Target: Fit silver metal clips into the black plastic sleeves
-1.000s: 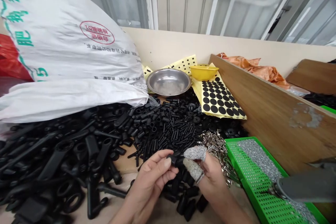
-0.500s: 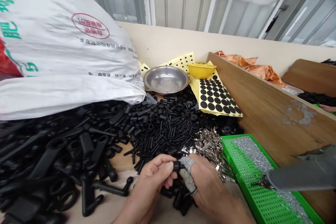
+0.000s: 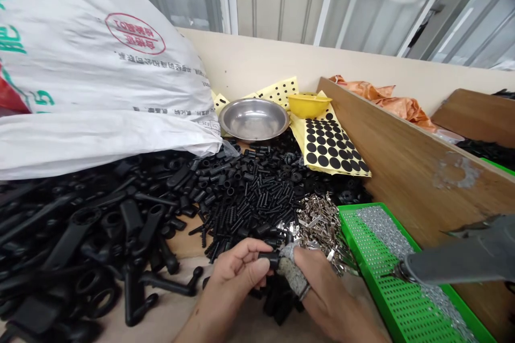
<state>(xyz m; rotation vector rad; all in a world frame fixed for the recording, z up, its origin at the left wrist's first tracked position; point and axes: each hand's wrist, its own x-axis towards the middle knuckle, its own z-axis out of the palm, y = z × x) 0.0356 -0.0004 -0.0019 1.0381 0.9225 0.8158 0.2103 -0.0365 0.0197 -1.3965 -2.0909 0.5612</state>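
Between my two hands is a short black plastic cylinder (image 3: 269,260). My left hand (image 3: 240,270) pinches its left end between thumb and fingers. My right hand (image 3: 317,286), with grey knitted covers (image 3: 293,273) on thumb and forefinger, closes on its right end; the covers hide that end. A small dark tip shows just above the right fingertips. Below and between the hands lie several black cylinders (image 3: 277,303). Beyond the fingers spread a heap of black ribbed pins (image 3: 261,201) and a pile of shiny metal clips (image 3: 319,220).
Black crank-like handles (image 3: 132,225) cover the left side beneath a white woven sack (image 3: 100,75). A steel bowl (image 3: 254,120), yellow bowl (image 3: 309,105) and black-dot sticker sheet (image 3: 332,144) stand behind. At right are a green tray (image 3: 398,273), a grey power tool (image 3: 458,257) and a wooden partition (image 3: 386,161).
The right hand's covered fingers have closed together around the cylinder's right end, and more of the cylinder shows beside the left thumb. Both hands stay in nearly the same place.
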